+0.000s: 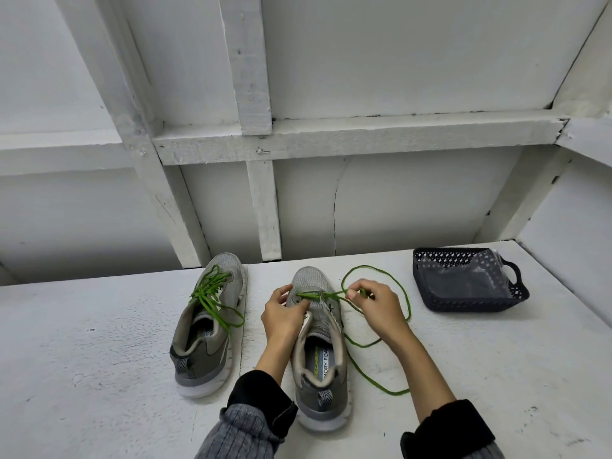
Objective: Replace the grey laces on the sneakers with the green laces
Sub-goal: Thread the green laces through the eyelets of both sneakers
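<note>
Your left hand [284, 314] grips the near sneaker [318, 346] at desk [99, 342] centre while your right hand [376, 304] pinches its green lace [374, 376]; the laced sneaker [208, 329] sits at nine o'clock.

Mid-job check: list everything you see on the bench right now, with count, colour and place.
laced sneaker: 1, grey, left on bench, green lace already threaded
sneaker in work: 1, grey, centre
green lace: 1, through front eyelets, rest looping loose to the right
basket: 1, dark, right, clear plastic inside
bench: 1, white
left hand: steadies the sneaker's front
right hand: pinches the lace
sleeves: 2, grey with black cuffs
</note>
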`<action>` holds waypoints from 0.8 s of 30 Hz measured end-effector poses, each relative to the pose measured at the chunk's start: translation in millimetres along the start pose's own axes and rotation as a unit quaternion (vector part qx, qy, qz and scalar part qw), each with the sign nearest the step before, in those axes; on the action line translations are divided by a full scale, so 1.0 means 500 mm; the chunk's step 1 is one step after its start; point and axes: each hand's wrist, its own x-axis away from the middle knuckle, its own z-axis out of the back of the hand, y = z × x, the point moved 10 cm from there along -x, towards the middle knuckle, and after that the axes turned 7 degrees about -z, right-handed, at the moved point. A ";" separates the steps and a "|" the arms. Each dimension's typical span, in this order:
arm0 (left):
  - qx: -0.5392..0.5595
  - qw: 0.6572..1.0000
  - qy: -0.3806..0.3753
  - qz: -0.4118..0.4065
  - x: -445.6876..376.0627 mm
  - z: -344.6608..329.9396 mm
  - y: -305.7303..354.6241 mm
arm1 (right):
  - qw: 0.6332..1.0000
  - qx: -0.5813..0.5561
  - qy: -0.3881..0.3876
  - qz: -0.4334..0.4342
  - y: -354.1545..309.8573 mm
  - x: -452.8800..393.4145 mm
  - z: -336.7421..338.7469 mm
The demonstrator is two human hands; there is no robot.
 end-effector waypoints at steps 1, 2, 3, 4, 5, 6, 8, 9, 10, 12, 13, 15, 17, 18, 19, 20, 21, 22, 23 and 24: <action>-0.003 1.000 0.000 0.000 0.000 0.000 -0.001 | 1.000 -0.022 0.005 -0.001 -0.004 0.002 0.006; -0.006 1.000 0.000 0.000 0.000 0.001 -0.001 | 0.999 -0.041 0.007 -0.006 -0.003 0.005 0.008; -0.009 1.000 0.001 0.000 0.000 0.001 -0.002 | 0.998 -0.059 0.005 -0.013 -0.001 0.010 0.005; -0.010 1.000 0.002 -0.001 0.000 0.001 -0.003 | 0.997 -0.078 0.000 -0.024 0.005 0.014 0.000; -0.009 1.000 0.002 -0.001 0.000 0.001 -0.004 | 0.994 -0.098 -0.006 -0.038 0.013 0.019 -0.006; -0.008 1.000 0.003 0.000 0.000 0.002 -0.004 | 0.992 -0.112 -0.012 -0.057 0.024 0.023 -0.012; -0.006 1.000 0.004 0.001 0.000 0.001 -0.006 | 0.990 -0.084 -0.031 -0.108 0.059 0.031 -0.024; -0.003 1.000 0.003 0.001 0.000 0.000 -0.006 | 0.988 -0.054 -0.047 -0.136 0.080 0.033 -0.033; -0.004 1.000 0.003 -0.001 0.000 -0.001 -0.006 | 0.985 -0.023 -0.064 -0.160 0.101 0.036 -0.044; -0.008 1.000 0.001 -0.003 0.001 -0.002 -0.004 | 0.978 0.025 -0.080 -0.193 0.135 0.040 -0.062; -0.009 1.000 0.000 -0.003 0.001 -0.003 -0.004 | 0.976 0.043 -0.076 -0.198 0.144 0.038 -0.067; -0.007 1.000 -0.003 -0.002 0.003 -0.004 -0.003 | 0.977 0.083 -0.064 -0.185 0.148 0.032 -0.072; -0.006 1.000 -0.004 -0.003 0.004 -0.001 -0.004 | 0.977 0.116 -0.072 -0.166 0.135 0.032 -0.079; -0.006 1.000 -0.004 -0.003 0.004 0.000 -0.004 | 0.976 0.125 -0.073 -0.161 0.130 0.034 -0.077; -0.006 1.000 -0.004 -0.003 0.003 0.000 -0.005 | 0.976 0.128 -0.070 -0.160 0.131 0.033 -0.072; -0.005 1.000 -0.004 -0.001 0.003 -0.001 -0.006 | 0.977 0.132 -0.059 -0.159 0.134 0.030 -0.064; -0.002 1.000 -0.005 0.001 0.001 -0.002 -0.008 | 0.978 0.138 -0.036 -0.151 0.129 0.026 -0.049; 0.001 1.000 -0.005 0.002 0.001 -0.002 -0.009 | 0.981 0.142 -0.004 -0.135 0.119 0.023 -0.031; 0.001 1.000 -0.006 0.002 0.000 -0.003 -0.010 | 0.983 0.140 0.032 -0.110 0.105 0.018 -0.014; 0.000 1.000 -0.006 0.002 0.000 -0.003 -0.010 | 0.985 0.136 0.061 -0.081 0.093 0.010 -0.003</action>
